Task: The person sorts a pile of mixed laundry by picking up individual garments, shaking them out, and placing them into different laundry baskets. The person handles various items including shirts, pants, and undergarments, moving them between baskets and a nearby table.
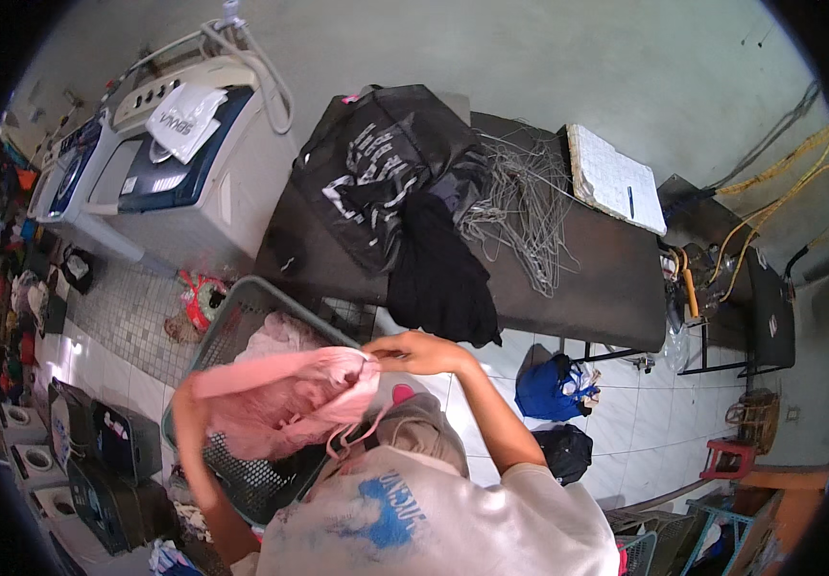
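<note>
A pink garment (pixel 292 410) with thin hanging straps is stretched between both hands over a green-grey plastic laundry basket (pixel 231 309). My right hand (pixel 414 353) grips its edge at the right end. At the left, my left hand (pixel 190 396) is against the cloth; its fingers are hidden, so its hold does not show. Paler pink fabric (pixel 281 335) lies in the basket behind the garment. Beyond the hands, a black garment (pixel 443 281) hangs over the edge of a dark padded table (pixel 601 288), beside a large black bag (pixel 386 151) bearing writing.
Wire hangers (pixel 522 201) and an open notebook (pixel 612 176) with a pen lie on the table. Washing machines (pixel 177 165) stand at upper left. A blue bag (pixel 547 389) and a black bag (pixel 565 450) sit on the tiled floor. More baskets (pixel 123 439) are at lower left.
</note>
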`<state>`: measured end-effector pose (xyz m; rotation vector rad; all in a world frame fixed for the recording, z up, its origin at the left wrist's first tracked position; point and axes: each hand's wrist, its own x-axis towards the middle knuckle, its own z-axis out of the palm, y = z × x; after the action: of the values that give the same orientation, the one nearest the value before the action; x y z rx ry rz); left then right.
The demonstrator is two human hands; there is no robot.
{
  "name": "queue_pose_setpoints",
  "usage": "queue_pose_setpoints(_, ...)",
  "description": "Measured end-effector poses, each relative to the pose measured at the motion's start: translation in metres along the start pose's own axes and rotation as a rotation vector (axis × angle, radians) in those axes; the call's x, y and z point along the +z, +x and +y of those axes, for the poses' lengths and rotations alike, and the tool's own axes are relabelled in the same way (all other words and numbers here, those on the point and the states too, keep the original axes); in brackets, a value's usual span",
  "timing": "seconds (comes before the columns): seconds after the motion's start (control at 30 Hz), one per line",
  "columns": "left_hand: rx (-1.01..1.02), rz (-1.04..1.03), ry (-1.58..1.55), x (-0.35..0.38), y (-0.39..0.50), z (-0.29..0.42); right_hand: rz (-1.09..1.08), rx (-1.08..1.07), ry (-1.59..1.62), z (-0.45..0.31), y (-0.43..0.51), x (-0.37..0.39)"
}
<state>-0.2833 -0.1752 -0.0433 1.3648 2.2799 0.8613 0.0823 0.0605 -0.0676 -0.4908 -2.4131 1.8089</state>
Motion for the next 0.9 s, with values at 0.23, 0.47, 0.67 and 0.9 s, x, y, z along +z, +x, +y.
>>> queue_pose_setpoints(0.23,0.019,-0.248,0.037,0.144,-0.009,0.042,0.846,0.323,0.358,0.142,-0.044,-0.147)
queue_pose_setpoints(0.47,-0.458,-0.484,-0.18,0.146,0.005,0.062,1.556,0.387,-0.601,0.255,-0.036,-0.326)
queue_pose_setpoints(0.67,-0.377,-0.438,0.199,0.154,0.018,0.021,1.48,0.681,-0.729,0.3,-0.033,-0.418)
queue_pose_setpoints(0.9,-0.473,-0.169,-0.093,0.168,0.029,0.022,1.205,1.045,-0.697,0.323,-0.032,-0.464)
